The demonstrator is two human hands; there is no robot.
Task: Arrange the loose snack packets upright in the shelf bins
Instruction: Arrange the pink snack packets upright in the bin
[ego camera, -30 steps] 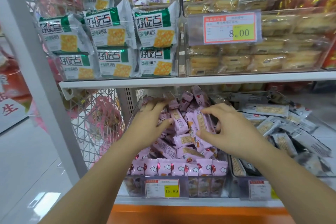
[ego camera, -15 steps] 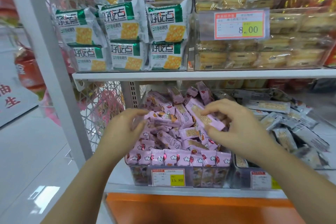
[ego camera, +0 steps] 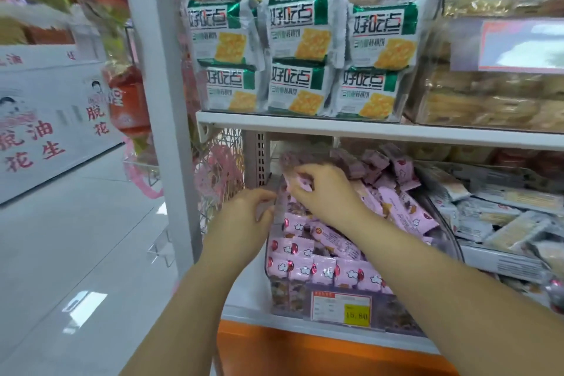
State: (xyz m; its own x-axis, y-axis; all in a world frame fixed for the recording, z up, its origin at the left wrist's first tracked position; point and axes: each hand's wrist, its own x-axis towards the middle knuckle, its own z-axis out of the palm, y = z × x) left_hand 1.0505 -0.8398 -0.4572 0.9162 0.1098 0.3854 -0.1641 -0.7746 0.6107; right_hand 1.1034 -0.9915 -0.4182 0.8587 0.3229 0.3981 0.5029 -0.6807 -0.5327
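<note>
My right hand (ego camera: 323,195) is now sitting further left, its grip pinching a pink packet (ego camera: 300,184); my left hand (ego camera: 244,214) just beside is blurring, so I cannot tell its hold.

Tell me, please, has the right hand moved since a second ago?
Yes: the right hand, pinching a packet, moved left over the bin, from its middle to its left wall.

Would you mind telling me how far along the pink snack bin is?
Done: the front rows of the clear bin stand upright. In hand: the right hand pinches a pink packet near the bin's back left; the left hand is at its left wall, grip unclear. Left: the loose pile behind lies at all angles, and the grey packets next door are jumbled.
</note>
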